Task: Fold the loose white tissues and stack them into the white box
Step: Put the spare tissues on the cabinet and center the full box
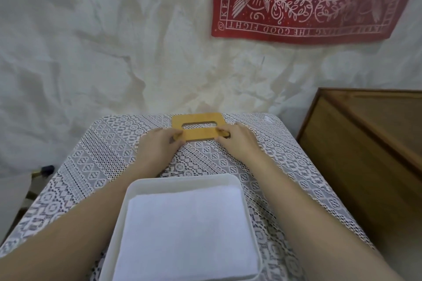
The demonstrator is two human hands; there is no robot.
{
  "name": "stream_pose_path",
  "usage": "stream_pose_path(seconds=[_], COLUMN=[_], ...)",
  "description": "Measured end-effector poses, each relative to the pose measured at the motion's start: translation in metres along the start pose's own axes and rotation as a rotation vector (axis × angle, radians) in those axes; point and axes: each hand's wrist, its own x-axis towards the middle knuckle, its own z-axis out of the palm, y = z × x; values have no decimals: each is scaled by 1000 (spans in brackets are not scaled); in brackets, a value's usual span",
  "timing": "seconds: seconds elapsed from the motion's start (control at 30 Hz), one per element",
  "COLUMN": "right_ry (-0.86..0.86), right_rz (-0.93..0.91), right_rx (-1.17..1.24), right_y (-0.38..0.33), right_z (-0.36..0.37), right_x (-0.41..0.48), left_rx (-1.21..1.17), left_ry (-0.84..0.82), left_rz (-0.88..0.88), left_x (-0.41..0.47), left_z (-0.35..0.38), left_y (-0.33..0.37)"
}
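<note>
Near end of white box (182,177) and folded tissues (182,230) cropped at bottom edge; near corners of wooden lid (198,134) hidden under left hand (157,143) and right hand (239,141); red wall cloth (319,2) cropped top and right.

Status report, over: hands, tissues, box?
Wooden lid gripped by left hand and right hand. Folded tissues stacked in box. Nothing blocks box.

light: soft, even, moderately bright | shadows: faint, beneath the forearms | glare: tissues (187,230) nearly washed out | focus: slightly soft overall | distortion: wide-angle bending at edges
</note>
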Motion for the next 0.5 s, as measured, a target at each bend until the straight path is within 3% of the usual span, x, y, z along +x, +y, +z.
stream_pose_path(seconds=[0.23, 0.5], right_ry=[65, 167], right_rz=[20, -52], right_rx=[123, 215], right_y=[-13, -65], right_z=[-4, -67], right_x=[-10, -54], left_rx=[-136, -243], left_ry=[37, 135], left_rz=[-90, -84], left_x=[-1, -39], left_z=[-12, -90], left_y=[6, 31])
